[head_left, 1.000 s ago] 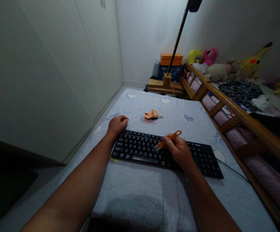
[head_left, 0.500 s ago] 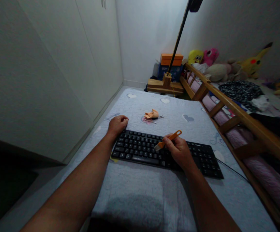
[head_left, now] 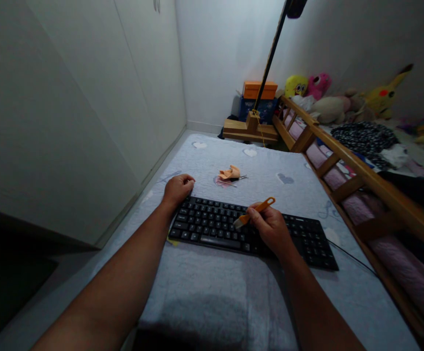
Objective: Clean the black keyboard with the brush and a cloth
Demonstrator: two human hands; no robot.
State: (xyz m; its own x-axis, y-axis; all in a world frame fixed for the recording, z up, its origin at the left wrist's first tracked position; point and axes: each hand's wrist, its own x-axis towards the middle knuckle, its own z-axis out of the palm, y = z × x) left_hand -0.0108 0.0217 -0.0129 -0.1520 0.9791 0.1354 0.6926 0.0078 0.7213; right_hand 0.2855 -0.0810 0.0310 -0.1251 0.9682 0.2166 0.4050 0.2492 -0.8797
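Note:
A black computer keyboard [head_left: 212, 225] lies at a slant on the quilted light-blue bedspread. At its upper left corner is my left hand [head_left: 177, 190], fingers curled closed around the corner; their undersides are hidden. My right hand [head_left: 268, 226] pinches a small brush [head_left: 263, 204] with an orange handle and pale bristles. The bristle tips meet the keys right of the keyboard's middle, and the handle points up and to the right. Part of the right side of the keys is covered by my right hand and wrist.
Beyond the keyboard lies a crumpled orange cloth [head_left: 230, 172] with thin metal tools [head_left: 243, 177] beside it. A cable [head_left: 354, 257] runs off to the right, toward a wooden bed rail [head_left: 358, 165]. A white wardrobe [head_left: 124, 97] stands along the left. A wooden stand [head_left: 252, 127] is behind.

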